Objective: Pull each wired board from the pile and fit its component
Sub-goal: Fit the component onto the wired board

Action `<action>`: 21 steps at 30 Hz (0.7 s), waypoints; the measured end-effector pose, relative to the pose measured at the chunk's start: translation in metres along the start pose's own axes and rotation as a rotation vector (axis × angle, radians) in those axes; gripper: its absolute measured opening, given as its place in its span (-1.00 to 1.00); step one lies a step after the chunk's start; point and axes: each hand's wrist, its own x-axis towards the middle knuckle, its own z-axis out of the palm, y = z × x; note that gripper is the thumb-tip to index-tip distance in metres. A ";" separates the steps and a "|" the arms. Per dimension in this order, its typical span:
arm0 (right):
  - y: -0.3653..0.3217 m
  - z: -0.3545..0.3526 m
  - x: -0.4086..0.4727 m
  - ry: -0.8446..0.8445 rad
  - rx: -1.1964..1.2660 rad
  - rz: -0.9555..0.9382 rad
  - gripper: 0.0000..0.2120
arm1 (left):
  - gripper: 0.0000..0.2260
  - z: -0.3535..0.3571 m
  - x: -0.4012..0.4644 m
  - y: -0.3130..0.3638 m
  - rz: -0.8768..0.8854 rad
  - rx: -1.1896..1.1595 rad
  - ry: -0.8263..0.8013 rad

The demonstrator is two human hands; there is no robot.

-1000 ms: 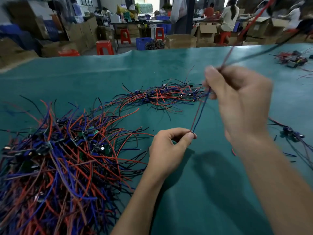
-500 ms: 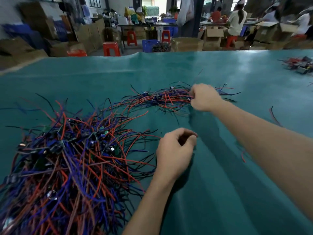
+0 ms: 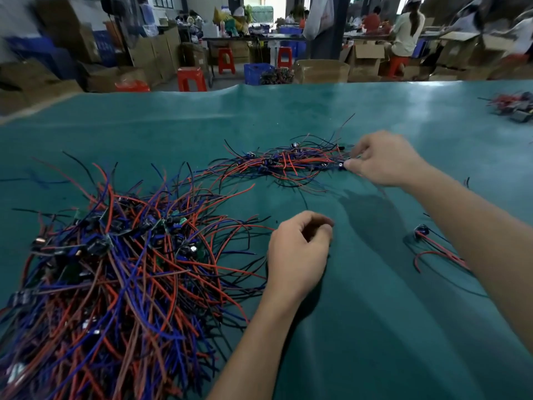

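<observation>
Pile: big tangle of wired boards (image 3: 115,264) at near left of the green surface (image 3: 375,327); most of the work looks left to do.
Far heap: smaller cluster of wired boards (image 3: 282,166) lies further out, probably the finished lot.
Right hand (image 3: 383,160): at far heap's right edge, fingers (image 3: 350,166) pinching a small part there.
Left hand (image 3: 300,249): beside the pile, curled; holding anything, cannot tell.
Stray board (image 3: 421,230): lies apart at right.
</observation>
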 end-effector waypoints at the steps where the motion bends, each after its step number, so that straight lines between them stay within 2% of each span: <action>1: -0.005 -0.012 -0.007 0.064 0.094 0.025 -0.86 | -0.84 0.000 0.000 0.001 0.002 -0.019 -0.002; 3: -0.017 -0.027 -0.027 0.156 0.334 0.079 -0.80 | -0.80 0.000 0.000 0.003 0.016 -0.064 -0.001; 6: -0.036 -0.012 -0.068 0.085 0.604 0.107 -0.83 | -0.70 0.000 -0.001 0.007 0.045 -0.098 -0.002; 11: -0.050 0.040 -0.120 0.154 0.782 0.129 -0.91 | -0.59 -0.003 -0.002 0.009 0.058 -0.045 0.000; 16: -0.035 0.045 -0.127 0.017 0.875 0.018 -0.86 | -0.59 -0.004 0.001 0.005 0.057 0.076 0.073; 21: -0.035 0.054 -0.118 -0.002 1.121 0.271 -0.86 | -0.63 -0.002 0.000 0.002 0.045 0.088 0.062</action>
